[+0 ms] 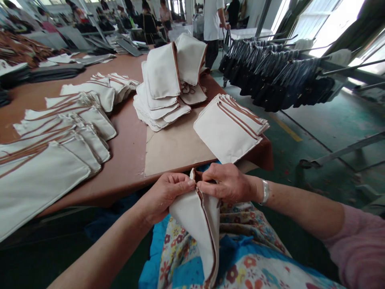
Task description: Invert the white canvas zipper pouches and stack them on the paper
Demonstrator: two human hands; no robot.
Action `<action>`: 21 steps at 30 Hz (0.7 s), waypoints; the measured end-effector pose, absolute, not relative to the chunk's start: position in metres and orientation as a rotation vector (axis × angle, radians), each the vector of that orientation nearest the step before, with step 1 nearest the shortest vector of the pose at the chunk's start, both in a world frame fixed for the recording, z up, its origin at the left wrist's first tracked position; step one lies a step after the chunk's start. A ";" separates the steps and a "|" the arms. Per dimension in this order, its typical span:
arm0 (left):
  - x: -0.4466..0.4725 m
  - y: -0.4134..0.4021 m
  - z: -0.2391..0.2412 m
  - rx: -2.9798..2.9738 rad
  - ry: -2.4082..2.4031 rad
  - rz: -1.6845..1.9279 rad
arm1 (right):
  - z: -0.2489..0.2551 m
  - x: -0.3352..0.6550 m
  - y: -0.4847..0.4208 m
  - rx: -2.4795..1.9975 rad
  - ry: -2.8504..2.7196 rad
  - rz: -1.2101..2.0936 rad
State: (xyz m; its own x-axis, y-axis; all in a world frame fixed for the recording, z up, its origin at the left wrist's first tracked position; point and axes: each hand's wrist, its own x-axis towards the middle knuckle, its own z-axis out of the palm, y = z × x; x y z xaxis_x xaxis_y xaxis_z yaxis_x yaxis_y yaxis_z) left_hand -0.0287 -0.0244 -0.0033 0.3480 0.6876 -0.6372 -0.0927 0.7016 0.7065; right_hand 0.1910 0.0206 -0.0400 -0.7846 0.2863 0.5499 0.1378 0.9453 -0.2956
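Both hands pinch the upper end of a cream fabric pouch [192, 220] with brown edging, which hangs down over my flowered apron [246, 265]. My left hand [171, 190] grips its rim between thumb and fingers. Close against it, my right hand [225, 182] has its fingers curled on the brown-edged opening; the fingertips partly hide the corner. Just beyond, on the brown-covered table [126, 152], lies a fanned stack of similar pouches [227, 128]. A taller pile of cream pieces [162, 76] stands behind it.
Overlapping rows of cream pouches [54, 160] spread along the table's left. A brown paper sheet [177, 148] lies at its near edge. On the right, a rack [331, 66] holds hanging dark pieces [270, 80]. A person in a white top [213, 20] and others are at the back.
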 end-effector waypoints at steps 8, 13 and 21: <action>-0.035 -0.027 0.013 1.212 1.198 0.523 | -0.017 0.187 0.019 -0.660 -1.996 1.362; -0.034 -0.025 0.028 1.578 1.280 0.476 | 0.006 0.182 0.035 -0.647 -2.225 1.601; -0.039 -0.025 0.014 1.440 1.104 0.536 | -0.009 0.174 0.032 -0.501 -2.166 1.398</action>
State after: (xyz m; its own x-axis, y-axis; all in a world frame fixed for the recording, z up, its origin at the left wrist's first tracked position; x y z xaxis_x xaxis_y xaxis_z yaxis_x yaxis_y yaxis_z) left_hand -0.0386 -0.0245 0.0144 0.4464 0.8532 -0.2697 0.3155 0.1320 0.9397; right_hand 0.1743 0.0324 -0.0091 -0.8018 0.5568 0.2169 0.0316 0.4020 -0.9151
